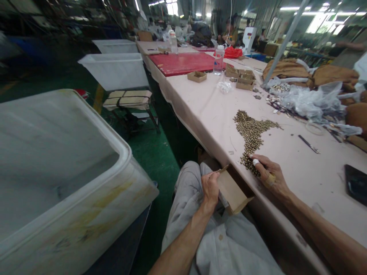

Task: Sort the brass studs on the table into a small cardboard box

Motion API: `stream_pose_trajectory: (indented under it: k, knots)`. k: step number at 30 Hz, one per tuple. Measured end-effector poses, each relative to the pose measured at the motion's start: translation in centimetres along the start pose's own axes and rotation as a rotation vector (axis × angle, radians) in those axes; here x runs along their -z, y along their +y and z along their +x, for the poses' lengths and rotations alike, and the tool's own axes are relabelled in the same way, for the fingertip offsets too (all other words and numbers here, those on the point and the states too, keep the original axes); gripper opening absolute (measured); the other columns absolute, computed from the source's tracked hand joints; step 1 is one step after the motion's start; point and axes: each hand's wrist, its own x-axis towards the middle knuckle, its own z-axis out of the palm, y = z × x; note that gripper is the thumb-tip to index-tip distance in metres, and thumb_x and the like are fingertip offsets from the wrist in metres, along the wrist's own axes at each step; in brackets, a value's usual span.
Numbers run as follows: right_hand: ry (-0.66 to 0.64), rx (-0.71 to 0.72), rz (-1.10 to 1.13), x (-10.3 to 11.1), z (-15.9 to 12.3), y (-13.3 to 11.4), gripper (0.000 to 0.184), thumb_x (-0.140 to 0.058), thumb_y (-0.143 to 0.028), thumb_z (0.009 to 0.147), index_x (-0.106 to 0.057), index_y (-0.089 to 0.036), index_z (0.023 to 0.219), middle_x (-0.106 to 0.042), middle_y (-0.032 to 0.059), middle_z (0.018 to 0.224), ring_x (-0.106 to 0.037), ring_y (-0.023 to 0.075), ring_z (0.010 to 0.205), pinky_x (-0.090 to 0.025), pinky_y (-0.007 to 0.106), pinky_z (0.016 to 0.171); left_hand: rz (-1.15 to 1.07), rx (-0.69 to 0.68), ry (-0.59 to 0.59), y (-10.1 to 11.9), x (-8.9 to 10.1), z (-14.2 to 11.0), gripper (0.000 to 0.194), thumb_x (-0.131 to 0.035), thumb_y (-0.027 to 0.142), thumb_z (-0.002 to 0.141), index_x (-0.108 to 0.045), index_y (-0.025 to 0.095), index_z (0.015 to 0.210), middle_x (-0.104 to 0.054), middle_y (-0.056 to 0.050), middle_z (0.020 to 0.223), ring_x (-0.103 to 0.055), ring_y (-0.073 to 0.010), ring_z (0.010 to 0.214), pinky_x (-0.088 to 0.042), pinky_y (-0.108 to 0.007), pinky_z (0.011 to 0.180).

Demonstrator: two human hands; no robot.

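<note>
A pile of small brass-coloured metal studs lies spread on the pink table. My right hand rests on the near end of the pile by the table's edge, fingers curled over some studs, with tape on one finger. My left hand grips a small open cardboard box held just below the table's edge, over my lap.
A big white plastic tub stands at my left, with others further back. On the table are small cardboard boxes, a water bottle, a red mat, plastic bags, brown garments, a dark phone. People sit at the far end.
</note>
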Motion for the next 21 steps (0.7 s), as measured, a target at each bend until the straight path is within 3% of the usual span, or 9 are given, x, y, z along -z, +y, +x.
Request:
stream_pose_trajectory:
  k: [6,21]
  knots:
    - [-0.01,0.003,0.017,0.3,0.3,0.2,0.032,-0.06,-0.042,0.098,-0.075,-0.026,0.122,-0.071,0.0078,0.127,-0.064,0.0263,0.122,-0.049,0.05,0.112,0.065,-0.069,-0.014,-0.4,0.2,0.3,0.035,-0.057,0.038,0.081,-0.046,0.021,0.054,-0.041,0.002,0.055,-0.036,-0.0132,0.057,-0.023,-0.03,0.055]
    - [-0.077,0.008,0.054,0.9,-0.2,-0.9,0.032,-0.059,-0.041,0.098,-0.073,-0.027,0.123,-0.07,0.0071,0.13,-0.062,0.0277,0.126,-0.047,0.052,0.114,0.074,-0.072,-0.02,-0.8,0.2,0.3,0.035,-0.056,0.039,0.083,-0.043,0.022,0.054,-0.039,0.002,0.056,-0.034,-0.013,0.057,-0.023,-0.029,0.054]
